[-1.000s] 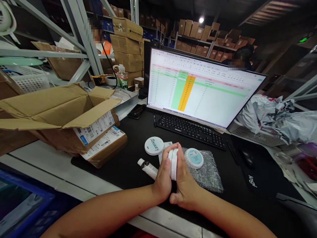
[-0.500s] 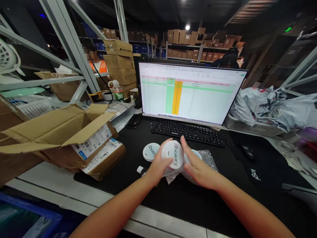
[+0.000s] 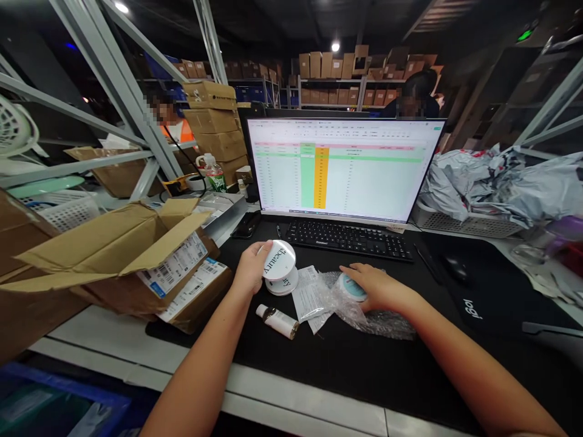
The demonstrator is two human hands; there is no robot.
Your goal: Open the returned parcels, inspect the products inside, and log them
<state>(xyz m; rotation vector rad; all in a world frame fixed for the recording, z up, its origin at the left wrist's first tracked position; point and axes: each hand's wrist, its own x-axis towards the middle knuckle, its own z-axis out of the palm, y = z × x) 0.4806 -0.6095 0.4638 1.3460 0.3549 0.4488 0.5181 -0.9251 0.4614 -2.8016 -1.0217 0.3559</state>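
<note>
In left hand (image 3: pixel 249 271), gripped white jar (image 3: pixel 280 260); under loosely uncurled right hand (image 3: pixel 381 289), blue-labelled jar (image 3: pixel 350 289).

Dark ceiling (image 3: pixel 282 27) with a bright white lamp (image 3: pixel 336 47) above distant shelving (image 3: pixel 332 79), grey metal framework (image 3: pixel 122 91) at left.

- "beauty" is printed in dark letters across the upper round white container (image 3: pixel 279 260).
- "logi" is borne in white by the black mouse pad (image 3: pixel 494 285).
- Smaller print on the monitor (image 3: pixel 373 182), the keyboard (image 3: pixel 346 241) and the carton labels (image 3: pixel 172 264) is rendered too small to be read.
</note>
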